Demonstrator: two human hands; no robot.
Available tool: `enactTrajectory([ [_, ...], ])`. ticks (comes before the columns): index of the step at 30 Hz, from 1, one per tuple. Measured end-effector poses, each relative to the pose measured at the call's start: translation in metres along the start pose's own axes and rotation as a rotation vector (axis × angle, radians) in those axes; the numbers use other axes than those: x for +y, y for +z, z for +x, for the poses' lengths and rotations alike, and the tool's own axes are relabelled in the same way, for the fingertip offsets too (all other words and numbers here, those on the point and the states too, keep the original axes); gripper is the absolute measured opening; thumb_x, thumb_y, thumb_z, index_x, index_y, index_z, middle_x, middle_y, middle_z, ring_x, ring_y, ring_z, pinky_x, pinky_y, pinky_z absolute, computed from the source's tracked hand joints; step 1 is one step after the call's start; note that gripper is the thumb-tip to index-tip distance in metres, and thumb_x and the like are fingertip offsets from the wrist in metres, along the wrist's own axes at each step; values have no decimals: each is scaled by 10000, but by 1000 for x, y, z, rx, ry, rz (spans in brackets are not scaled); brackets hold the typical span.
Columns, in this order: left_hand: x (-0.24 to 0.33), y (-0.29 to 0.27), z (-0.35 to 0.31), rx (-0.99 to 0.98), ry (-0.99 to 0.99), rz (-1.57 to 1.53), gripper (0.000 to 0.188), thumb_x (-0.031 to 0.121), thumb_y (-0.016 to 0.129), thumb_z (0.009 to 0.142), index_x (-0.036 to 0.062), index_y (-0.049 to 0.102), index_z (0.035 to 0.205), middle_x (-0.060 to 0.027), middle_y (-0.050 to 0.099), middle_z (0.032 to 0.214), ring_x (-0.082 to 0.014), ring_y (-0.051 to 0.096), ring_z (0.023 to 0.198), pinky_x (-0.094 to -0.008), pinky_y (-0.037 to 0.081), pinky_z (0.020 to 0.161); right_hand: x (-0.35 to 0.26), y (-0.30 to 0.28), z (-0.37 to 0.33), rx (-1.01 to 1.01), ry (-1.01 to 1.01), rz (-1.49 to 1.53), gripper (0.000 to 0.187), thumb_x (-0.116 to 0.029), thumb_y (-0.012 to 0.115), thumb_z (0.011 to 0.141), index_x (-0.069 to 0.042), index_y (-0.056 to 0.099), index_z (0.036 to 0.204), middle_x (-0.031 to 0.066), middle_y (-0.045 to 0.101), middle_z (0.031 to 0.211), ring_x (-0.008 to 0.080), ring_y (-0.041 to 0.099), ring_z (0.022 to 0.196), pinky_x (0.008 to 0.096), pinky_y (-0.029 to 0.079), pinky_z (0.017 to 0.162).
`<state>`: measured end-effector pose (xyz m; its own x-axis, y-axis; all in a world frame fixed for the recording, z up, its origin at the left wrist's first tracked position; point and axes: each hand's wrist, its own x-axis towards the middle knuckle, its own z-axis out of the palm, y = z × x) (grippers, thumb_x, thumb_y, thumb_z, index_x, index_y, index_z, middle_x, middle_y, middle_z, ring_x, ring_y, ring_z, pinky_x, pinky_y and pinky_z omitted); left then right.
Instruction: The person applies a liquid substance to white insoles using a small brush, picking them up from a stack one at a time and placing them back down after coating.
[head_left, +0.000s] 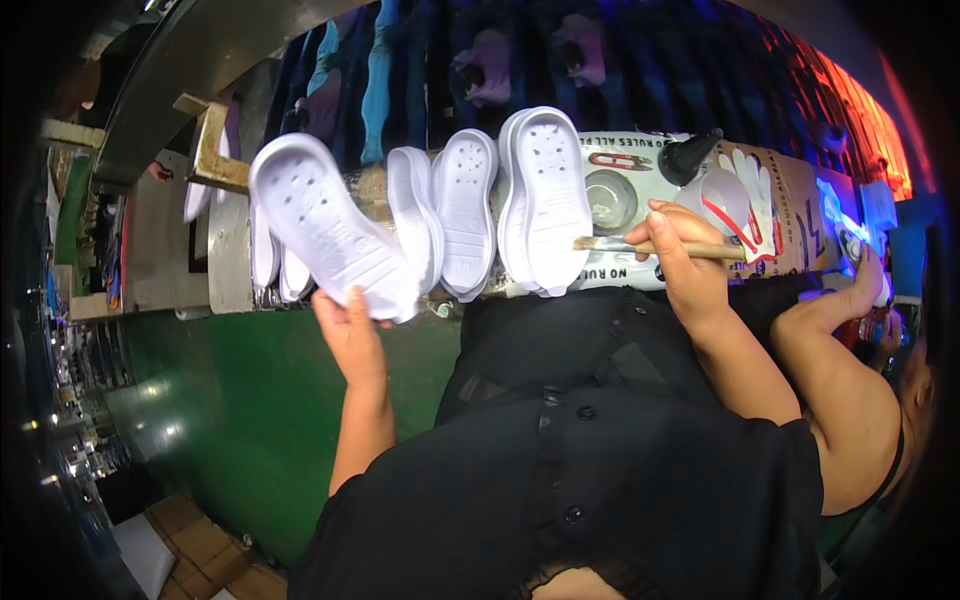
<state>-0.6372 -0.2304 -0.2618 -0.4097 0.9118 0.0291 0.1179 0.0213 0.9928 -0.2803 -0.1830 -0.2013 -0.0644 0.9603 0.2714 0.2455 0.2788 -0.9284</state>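
green floor [250, 400]; left hand [352, 340], fingers [327, 312] apparently under pale sole [325, 220]

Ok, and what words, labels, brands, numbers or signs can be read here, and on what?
White sheet: bold dark capitals, legible in part; wording not copied here.
Brown cardboard: dark print, likewise not copied.
White shoe sole in the left hand: small moulded marks, too small to read.

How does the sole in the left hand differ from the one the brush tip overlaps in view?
The held sole is gripped near its lower end by the left hand; the other sole has no hand on it. The held sole slants, its holed end toward upper left; the other sole points nearly straight up the picture. Both are pale, with small holes at one end.
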Motion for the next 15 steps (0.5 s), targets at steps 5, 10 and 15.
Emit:
enactTrajectory([
  [5,37,65,-10,-291,-29,-237,433,7,534,901,-31,326,1278,-177,583,1067,-168,643,736,-252,535,568,-12,-1,9,-99,-60,22,263,-168,562,931,-7,688,763,77,640,692,174,575,655,346,443,802],
  [10,51,104,-14,-325,62,-233,439,-16,523,893,-33,322,1283,-173,569,1103,-167,640,799,-252,540,613,-25,6,9,-153,-306,-46,167,-153,620,873,-57,697,759,61,630,684,236,577,691,368,419,845],
  [15,52,111,-17,-363,151,-193,462,1,560,881,-39,336,1283,-164,542,1169,-195,609,981,-308,516,821,-18,15,4,-135,-383,-164,116,-148,665,831,-69,699,753,42,601,649,231,561,658,381,418,820],
])
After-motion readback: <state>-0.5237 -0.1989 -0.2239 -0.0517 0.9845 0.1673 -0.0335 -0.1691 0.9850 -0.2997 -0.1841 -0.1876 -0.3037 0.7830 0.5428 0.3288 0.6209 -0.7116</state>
